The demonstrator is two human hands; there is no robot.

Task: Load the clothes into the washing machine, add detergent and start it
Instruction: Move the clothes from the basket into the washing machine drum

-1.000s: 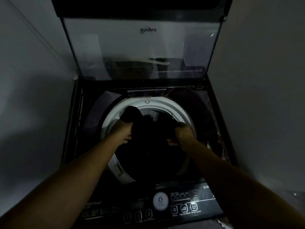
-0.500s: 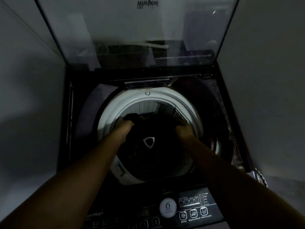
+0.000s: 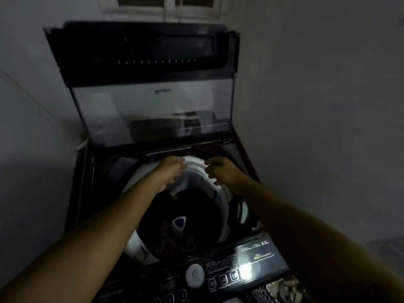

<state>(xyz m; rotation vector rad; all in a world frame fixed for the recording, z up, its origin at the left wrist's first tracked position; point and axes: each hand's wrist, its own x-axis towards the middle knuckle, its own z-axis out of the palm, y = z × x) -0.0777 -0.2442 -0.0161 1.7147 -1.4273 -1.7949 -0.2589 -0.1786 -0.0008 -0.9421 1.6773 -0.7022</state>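
Note:
A top-loading washing machine stands in a dim corner with its glass lid (image 3: 150, 110) raised. Dark clothes (image 3: 192, 213) with a pale shield-shaped logo lie inside the drum, ringed by a white rim (image 3: 220, 189). My left hand (image 3: 170, 169) and my right hand (image 3: 220, 171) hover above the far side of the drum opening, fingers loosely spread and holding nothing. Both hands are apart from the clothes. No detergent is in view.
The control panel (image 3: 220, 274) with a round dial and several buttons runs along the near edge, with a bright glare spot. Plain walls close in on the left and right. A patterned cloth (image 3: 275, 289) shows at the bottom right. A window frame (image 3: 166, 7) sits above the lid.
Both hands let go of the dark garment, which now lies in the drum, and rose toward the back of the opening. The camera tilted up, showing the whole lid.

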